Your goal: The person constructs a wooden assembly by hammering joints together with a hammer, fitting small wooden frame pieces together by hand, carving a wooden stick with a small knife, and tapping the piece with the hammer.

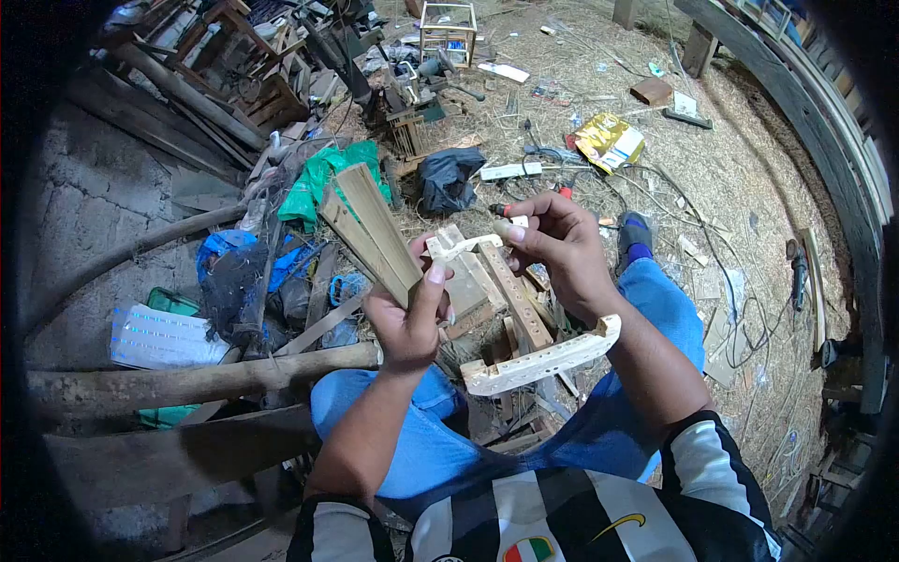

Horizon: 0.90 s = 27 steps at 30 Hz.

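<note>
My left hand (409, 314) is closed round one end of a small curved pale wooden piece (465, 246), and two flat wooden slats (375, 225) rise beside its palm. At the other end of the curved piece, my right hand (560, 245) pinches it between thumb and fingers. Below the hands lies a larger curved wooden piece (543, 363) with small holes along it, near my right wrist. A straight wooden bar with holes (515, 298) stands between the hands, among wooden blocks (470, 323).
A thick pole (197, 377) runs in from the left. Green plastic (328, 183), a black bag (449, 178) and a yellow packet (607, 142) lie ahead. Cables cross the shavings-covered ground at the right, near a power tool (797, 273). A long beam (810, 122) edges the right side.
</note>
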Motion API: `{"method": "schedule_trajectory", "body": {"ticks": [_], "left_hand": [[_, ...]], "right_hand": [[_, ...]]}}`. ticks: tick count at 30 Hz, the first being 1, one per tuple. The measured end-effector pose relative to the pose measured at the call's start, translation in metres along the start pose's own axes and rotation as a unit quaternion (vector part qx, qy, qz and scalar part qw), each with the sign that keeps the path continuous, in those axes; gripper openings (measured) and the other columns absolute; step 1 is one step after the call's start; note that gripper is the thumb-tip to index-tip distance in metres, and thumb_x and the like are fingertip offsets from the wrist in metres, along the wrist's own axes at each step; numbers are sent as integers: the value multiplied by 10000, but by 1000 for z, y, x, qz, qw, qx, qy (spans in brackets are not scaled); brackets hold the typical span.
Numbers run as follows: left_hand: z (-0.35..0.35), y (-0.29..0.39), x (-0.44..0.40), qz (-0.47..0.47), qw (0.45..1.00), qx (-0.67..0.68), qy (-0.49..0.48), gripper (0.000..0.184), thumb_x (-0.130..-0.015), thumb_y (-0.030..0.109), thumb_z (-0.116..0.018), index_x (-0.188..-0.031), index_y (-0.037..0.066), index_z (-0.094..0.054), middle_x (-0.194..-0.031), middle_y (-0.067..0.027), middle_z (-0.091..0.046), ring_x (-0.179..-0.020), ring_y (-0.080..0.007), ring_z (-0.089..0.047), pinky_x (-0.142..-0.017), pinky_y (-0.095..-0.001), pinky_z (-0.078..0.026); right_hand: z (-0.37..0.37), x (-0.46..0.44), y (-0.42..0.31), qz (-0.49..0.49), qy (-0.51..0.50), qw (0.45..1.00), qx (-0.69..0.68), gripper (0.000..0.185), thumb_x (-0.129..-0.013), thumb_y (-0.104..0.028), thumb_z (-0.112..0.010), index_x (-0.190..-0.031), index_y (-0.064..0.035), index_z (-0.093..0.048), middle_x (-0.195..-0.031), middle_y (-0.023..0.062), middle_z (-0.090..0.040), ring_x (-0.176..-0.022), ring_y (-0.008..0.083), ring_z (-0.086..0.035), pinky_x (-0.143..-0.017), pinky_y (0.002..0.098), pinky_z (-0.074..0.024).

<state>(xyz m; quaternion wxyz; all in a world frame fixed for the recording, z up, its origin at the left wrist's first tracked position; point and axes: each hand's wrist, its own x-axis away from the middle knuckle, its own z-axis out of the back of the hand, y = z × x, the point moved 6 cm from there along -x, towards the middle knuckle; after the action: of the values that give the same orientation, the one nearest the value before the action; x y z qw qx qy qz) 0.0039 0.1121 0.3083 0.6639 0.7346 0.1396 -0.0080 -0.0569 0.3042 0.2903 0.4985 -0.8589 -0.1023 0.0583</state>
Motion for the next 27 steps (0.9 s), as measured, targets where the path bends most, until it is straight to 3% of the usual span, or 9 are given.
{"method": "schedule_trajectory", "body": {"ticks": [12,18,20,27], "left_hand": [[6,-5,-1,30,999,5,17,345,-960,148,-624,-1240,-54,-615,-808,-98,-669,-502,-87,-527,-462,-241,-432],[6,-5,-3,53,998,16,39,256,-974,166,-635,-1142,-28,-642,-774,-74,-648,-497,-79,-522,-463,-230,-436],[6,-5,-2,63,996,21,54,268,-977,175,-648,-1141,-37,-645,-720,-49,-619,-508,-45,-491,-457,-224,-421],[4,-1,-2,53,996,8,64,257,-972,179,-659,-1123,-29,-644,-739,-55,-637,-524,-45,-508,-459,-225,-425]], "right_hand": [[-2,1,-1,-4,-4,1000,16,231,-871,-70,-750,-1045,-9,-611,-736,26,-628,-604,124,-647,-535,272,-550],[-4,2,1,0,-14,1000,24,225,-874,-68,-747,-1048,-11,-616,-732,26,-626,-605,120,-649,-542,270,-558],[-4,2,1,-1,-15,1000,25,223,-874,-68,-747,-1046,-11,-618,-732,26,-626,-606,120,-649,-543,270,-560],[-3,4,0,-3,-25,999,37,243,-904,-102,-706,-1106,12,-632,-853,65,-667,-695,140,-656,-604,293,-568]]}}
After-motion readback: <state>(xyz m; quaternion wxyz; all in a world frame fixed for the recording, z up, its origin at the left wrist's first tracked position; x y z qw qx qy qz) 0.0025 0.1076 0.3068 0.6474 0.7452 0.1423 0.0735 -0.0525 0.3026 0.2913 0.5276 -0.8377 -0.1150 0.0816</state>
